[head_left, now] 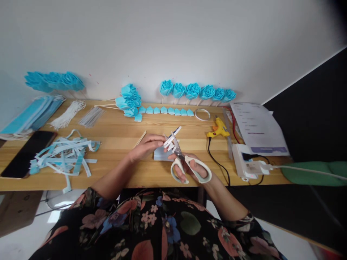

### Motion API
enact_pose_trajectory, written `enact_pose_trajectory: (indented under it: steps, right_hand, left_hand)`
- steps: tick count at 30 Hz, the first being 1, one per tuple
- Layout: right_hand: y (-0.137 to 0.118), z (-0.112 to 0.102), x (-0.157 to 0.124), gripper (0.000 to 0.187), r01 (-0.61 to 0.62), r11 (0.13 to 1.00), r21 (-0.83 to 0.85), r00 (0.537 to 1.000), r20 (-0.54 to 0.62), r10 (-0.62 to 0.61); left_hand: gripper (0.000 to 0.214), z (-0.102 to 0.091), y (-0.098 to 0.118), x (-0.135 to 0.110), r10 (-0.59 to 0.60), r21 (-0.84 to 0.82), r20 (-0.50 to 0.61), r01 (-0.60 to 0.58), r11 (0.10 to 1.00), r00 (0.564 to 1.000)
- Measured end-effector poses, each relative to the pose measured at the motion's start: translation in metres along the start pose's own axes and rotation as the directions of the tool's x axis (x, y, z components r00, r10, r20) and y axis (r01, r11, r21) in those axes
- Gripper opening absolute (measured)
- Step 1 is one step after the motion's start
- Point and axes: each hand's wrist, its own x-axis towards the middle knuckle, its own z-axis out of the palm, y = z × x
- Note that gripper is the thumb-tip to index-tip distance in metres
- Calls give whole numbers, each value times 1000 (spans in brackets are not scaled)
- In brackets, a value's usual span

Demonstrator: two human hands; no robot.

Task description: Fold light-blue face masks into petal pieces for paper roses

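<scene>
My right hand (193,167) has its fingers through the cream handles of a pair of scissors (204,175), whose blades are parted and point up and away from me. Pinched in my left hand (150,146) is a narrow white strip (173,135) with dark marks along it, right at the blades. Several short white ends stick out below it. Whether the blades touch the strip I cannot tell. Beneath my hands a pale blue piece (160,154) lies on the wooden table (114,177), and a thin wooden stick (141,137) is beside my left hand.
Blue flowers (192,91) line the wall, with a row of folded blue pieces (164,110) before them. Left are face masks (32,113), a strip pile (65,153) and a phone (27,155). Right are a tape ring (202,115), yellow glue gun (219,128), papers (257,126) and a power strip (241,162).
</scene>
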Motion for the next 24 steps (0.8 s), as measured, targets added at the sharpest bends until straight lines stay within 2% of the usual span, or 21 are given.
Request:
enact_pose_trajectory:
  steps: [6,12,19,24]
  right_hand:
    - [8,-1,0,56,-25,998,51,1000,4,25]
    - [11,8,0,49,-42,987,155,997,-65,53]
    - [10,13,-1,53,-73,989,131,988,-128,90]
    - [11,12,0,48,-58,987,148,985,-150,81]
  left_hand:
    - [32,-2,-3,0,25,81,-70,-19,997,997]
    - [38,-5,-8,-1,39,155,-120,-20,988,992]
    - [43,-6,-8,-1,32,218,-154,2,976,987]
    - [46,-6,-8,1,54,266,-172,-6,964,984]
